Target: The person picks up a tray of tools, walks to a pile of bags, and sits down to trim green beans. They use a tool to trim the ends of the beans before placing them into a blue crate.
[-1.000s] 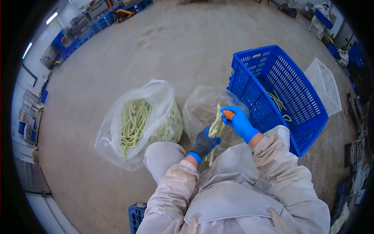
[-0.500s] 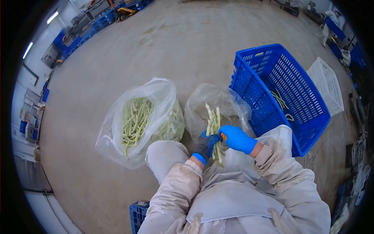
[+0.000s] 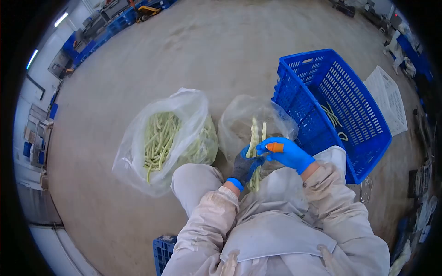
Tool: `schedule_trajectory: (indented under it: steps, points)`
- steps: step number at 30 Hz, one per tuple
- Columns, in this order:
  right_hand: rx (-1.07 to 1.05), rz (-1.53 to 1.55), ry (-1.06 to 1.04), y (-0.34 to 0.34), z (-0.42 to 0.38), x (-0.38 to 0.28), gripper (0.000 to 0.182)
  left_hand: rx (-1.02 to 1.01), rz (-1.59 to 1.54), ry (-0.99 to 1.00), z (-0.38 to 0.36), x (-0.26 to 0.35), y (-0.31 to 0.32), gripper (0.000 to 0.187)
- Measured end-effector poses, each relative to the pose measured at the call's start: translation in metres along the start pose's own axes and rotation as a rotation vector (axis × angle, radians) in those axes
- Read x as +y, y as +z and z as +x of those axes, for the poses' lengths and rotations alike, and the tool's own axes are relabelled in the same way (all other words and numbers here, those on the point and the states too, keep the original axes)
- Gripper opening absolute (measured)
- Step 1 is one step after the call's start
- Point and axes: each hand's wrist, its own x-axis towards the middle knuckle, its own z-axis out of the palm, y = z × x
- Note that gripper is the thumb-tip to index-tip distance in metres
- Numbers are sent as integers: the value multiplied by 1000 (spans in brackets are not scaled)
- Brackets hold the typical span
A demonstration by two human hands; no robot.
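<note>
I see left hand (image 3: 246,166) closed around bean bunch (image 3: 253,137), long axis pointing away from torso (image 3: 276,237); right hand (image 3: 293,155), curled round orange handle (image 3: 275,147), at bunch's right.

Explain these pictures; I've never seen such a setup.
No robot here: a person works with two gloved hands. Every picture comes from one camera on the person's head, looking forward and down.

The left hand, in a grey-and-blue glove, holds a bunch of long pale green beans. The right hand, in a blue glove, holds a small orange object, too small to identify.

On the grey-brown floor stand a clear plastic bag of similar beans, a crumpled clear bag, a large blue plastic crate holding a few beans, and a white plastic crate.
</note>
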Motion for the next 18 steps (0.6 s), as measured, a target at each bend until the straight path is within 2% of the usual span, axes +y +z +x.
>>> schedule_trajectory:
  steps: [1, 2, 4, 8, 10, 11, 13, 14, 16, 18]
  points:
    - [50, 161, 44, -4, 10, 16, 24, -32, 37, -20, 2, 1, 1, 30]
    - [53, 160, 44, -9, 14, 29, 24, -34, 36, -20, 0, 1, 2, 30]
    - [140, 582, 64, -11, 22, 42, 27, -101, -209, -185, -7, 8, 3, 27]
    - [151, 575, 60, -15, 19, 54, 26, -116, -445, -279, -12, 17, 2, 23]
    - [151, 176, -58, -6, 14, 45, 23, -94, -566, -253, -10, 20, -1, 21]
    - [152, 176, -58, -3, 12, 38, 23, -129, -643, -180, -7, 18, -2, 21]
    - [46, -32, -84, 8, 9, 24, 23, -142, -621, -218, -10, 20, -3, 22]
    - [44, -34, -79, 10, 11, 23, 23, -152, -596, -255, -12, 21, -4, 22]
    - [-42, -101, -213, 11, 17, 21, 23, -183, -618, -314, -11, 14, -8, 22]
    - [-63, -53, -130, 9, 14, 9, 20, -216, -641, -373, -11, 15, -7, 22]
